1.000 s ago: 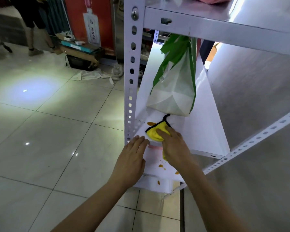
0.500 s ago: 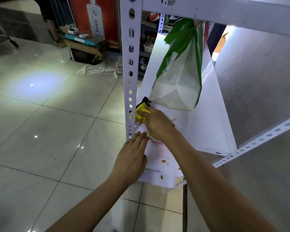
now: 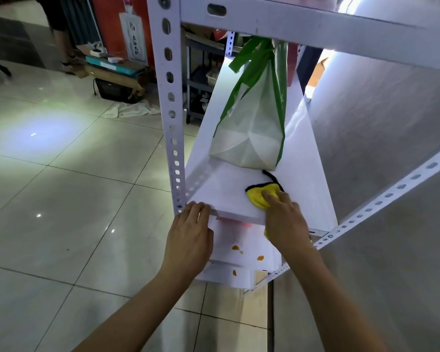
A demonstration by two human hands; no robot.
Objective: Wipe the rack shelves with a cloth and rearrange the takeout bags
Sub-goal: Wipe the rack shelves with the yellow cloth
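Observation:
A white metal rack stands in front of me. On its middle shelf my right hand presses a yellow cloth with a black edge flat near the front edge, just in front of a white and green takeout bag that stands upright. My left hand rests with straight fingers on the shelf's front left corner, beside the perforated upright post. Orange stains dot the lower shelves beneath.
The shelf above overhangs the bag. A grey wall is to the right. On the tiled floor at the left lie a crumpled rag, boxes and a dark crate; a person's legs stand far back.
My right hand has slid the cloth from the shelf's left side by the post to the right, toward the front edge. The orange stain seen on this shelf earlier is gone. The left hand stayed put.

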